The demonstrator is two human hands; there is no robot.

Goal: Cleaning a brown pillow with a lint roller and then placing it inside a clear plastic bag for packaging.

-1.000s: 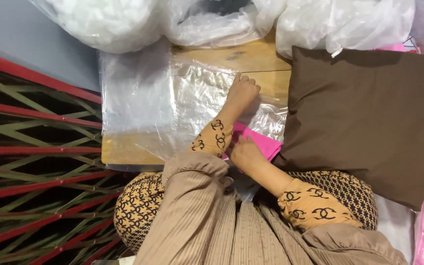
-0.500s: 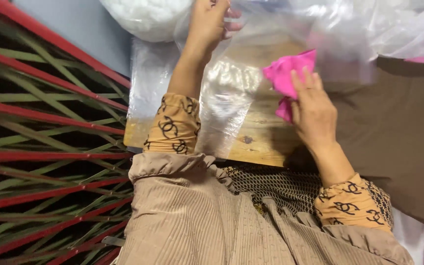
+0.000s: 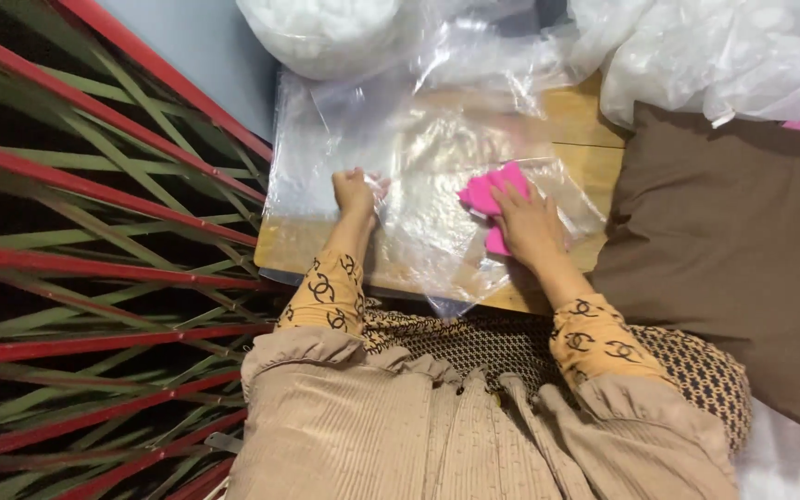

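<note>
- My left hand (image 3: pixel 356 192) is closed into a loose fist, pinching the left edge of a clear plastic bag (image 3: pixel 437 185) that lies flat on the wooden board (image 3: pixel 576 139).
- My right hand (image 3: pixel 527 222) lies palm down with the fingers spread, pressing a bright pink cloth (image 3: pixel 481 193) against the plastic; I cannot tell whether the cloth sits inside the bag or on top of it.
- The pink cloth shows past my fingertips on the far-left side of the hand, and a small strip of it shows at the near side by my wrist.
- The bag covers most of the board, with a near corner hanging over the board's near edge.
- To the right of the board, just beside it, lies a brown cushion (image 3: pixel 733 250).
- At the far side, large clear bags of white stuffing (image 3: pixel 326 28) rest against the board's far edge.
- On the left I see a red and green slatted frame (image 3: pixel 94 278).
</note>
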